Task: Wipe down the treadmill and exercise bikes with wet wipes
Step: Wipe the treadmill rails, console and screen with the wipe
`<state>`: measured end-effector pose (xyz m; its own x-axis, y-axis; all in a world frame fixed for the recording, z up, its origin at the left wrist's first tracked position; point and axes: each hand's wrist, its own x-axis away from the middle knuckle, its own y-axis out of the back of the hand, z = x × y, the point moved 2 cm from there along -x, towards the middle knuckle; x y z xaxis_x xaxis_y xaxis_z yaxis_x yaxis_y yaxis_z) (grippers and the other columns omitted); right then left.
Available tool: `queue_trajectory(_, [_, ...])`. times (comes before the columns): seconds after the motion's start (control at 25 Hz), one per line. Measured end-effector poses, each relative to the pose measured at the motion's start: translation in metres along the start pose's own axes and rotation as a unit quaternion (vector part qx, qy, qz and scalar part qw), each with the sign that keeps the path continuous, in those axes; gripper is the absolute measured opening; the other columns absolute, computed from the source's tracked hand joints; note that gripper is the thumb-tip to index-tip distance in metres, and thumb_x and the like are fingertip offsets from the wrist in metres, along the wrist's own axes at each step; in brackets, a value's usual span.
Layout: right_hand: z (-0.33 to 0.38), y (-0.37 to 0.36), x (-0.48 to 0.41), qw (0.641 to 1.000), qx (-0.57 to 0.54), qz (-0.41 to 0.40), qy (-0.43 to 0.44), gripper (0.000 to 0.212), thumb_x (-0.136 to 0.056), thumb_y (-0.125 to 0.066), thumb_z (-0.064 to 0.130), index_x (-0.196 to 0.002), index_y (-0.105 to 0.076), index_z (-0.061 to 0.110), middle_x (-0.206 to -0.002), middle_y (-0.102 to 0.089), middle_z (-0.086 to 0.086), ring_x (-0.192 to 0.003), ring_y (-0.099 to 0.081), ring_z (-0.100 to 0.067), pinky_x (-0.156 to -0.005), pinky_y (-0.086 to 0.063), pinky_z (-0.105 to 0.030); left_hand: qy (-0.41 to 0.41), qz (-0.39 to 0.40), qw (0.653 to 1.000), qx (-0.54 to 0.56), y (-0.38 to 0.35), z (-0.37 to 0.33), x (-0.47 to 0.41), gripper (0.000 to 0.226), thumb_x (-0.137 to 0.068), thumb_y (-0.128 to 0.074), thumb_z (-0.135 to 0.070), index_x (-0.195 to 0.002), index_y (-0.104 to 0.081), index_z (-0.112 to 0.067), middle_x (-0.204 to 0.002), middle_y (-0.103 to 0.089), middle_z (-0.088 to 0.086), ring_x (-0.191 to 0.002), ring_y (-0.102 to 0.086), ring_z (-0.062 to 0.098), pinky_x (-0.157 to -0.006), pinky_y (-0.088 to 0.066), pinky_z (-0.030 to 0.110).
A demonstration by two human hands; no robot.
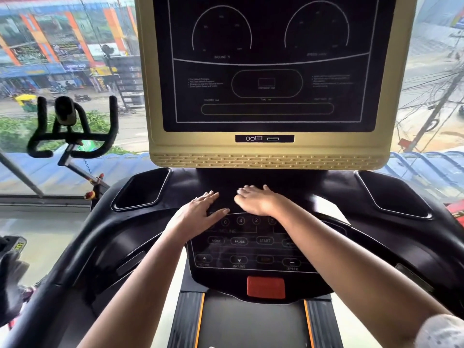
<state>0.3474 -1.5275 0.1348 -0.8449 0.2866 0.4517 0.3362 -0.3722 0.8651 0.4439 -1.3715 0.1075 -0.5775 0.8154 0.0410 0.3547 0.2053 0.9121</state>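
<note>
While the left hand (200, 209) and right hand (256, 200) lie flat and unclenched on the treadmill (266, 159) console (226, 249) just above the number keys (240, 220), the bike (72, 136) sits off left by the big window (62, 46), wet street (100, 101) outside.

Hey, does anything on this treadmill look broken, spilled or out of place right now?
Nothing looks broken or spilled. One oddity: the left hand and right hand lie flat on the console above the buttons, and no wipe shows in either, though one could be hidden beneath a palm.
</note>
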Motion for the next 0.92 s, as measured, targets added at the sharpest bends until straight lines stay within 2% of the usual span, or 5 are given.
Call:
queue_trajectory(0.16, [0.001,0.007,-0.014,0.995,-0.055,0.077,0.044,0.059,-0.101,-0.001,0.047,-0.154,-0.002,0.022,-0.161,0.006,0.002,-0.147,0.008,-0.013,-0.116,0.017,-0.047,-0.010,-0.003,1.000,-0.006,0.000,0.000,-0.001,0.079,-0.090,-0.043,-0.067,-0.154,-0.032,-0.022,-0.160,-0.028,-0.001,-0.147,-0.025,0.010,-0.116,-0.023,0.027])
queue_trajectory(0.32, [-0.027,0.011,-0.018,0.997,-0.026,0.037,-0.070,0.059,-0.102,-0.013,0.042,-0.154,-0.006,0.014,-0.162,0.003,-0.004,-0.148,0.005,-0.024,-0.118,0.007,-0.048,-0.011,0.000,1.000,-0.006,0.001,0.001,0.001,0.080,-0.089,-0.042,-0.068,-0.153,-0.032,-0.022,-0.160,-0.029,-0.001,-0.147,-0.025,0.010,-0.115,-0.024,0.027])
queue_trajectory(0.56, [0.040,0.008,-0.037,0.996,-0.071,0.052,0.035,0.057,-0.102,-0.003,0.041,-0.154,-0.004,0.016,-0.161,0.002,-0.001,-0.148,0.004,-0.013,-0.117,0.012,-0.044,-0.025,-0.018,0.999,-0.023,0.002,-0.001,0.001,0.073,-0.095,-0.046,-0.060,-0.154,-0.030,-0.020,-0.159,-0.030,0.001,-0.146,-0.027,0.012,-0.115,-0.025,0.026])
queue_trajectory(0.76, [-0.013,0.009,-0.030,0.998,-0.042,0.020,-0.042,0.057,-0.102,-0.001,0.045,-0.153,0.001,0.020,-0.161,0.007,0.002,-0.148,0.004,-0.013,-0.116,0.012,-0.046,-0.016,-0.013,1.000,-0.020,0.000,0.004,0.002,0.101,-0.075,-0.027,-0.087,-0.152,-0.034,-0.022,-0.158,-0.031,-0.002,-0.145,-0.028,0.009,-0.115,-0.026,0.027])
queue_trajectory(0.92, [-0.082,0.007,-0.001,0.988,-0.075,-0.008,-0.134,0.056,-0.101,-0.005,0.040,-0.153,0.000,0.020,-0.161,0.008,0.003,-0.148,0.006,-0.013,-0.117,0.010,-0.050,-0.023,-0.033,0.999,-0.012,-0.001,0.005,0.003,0.113,-0.067,-0.017,-0.096,-0.151,-0.038,-0.023,-0.156,-0.035,-0.003,-0.144,-0.031,0.009,-0.114,-0.029,0.028])
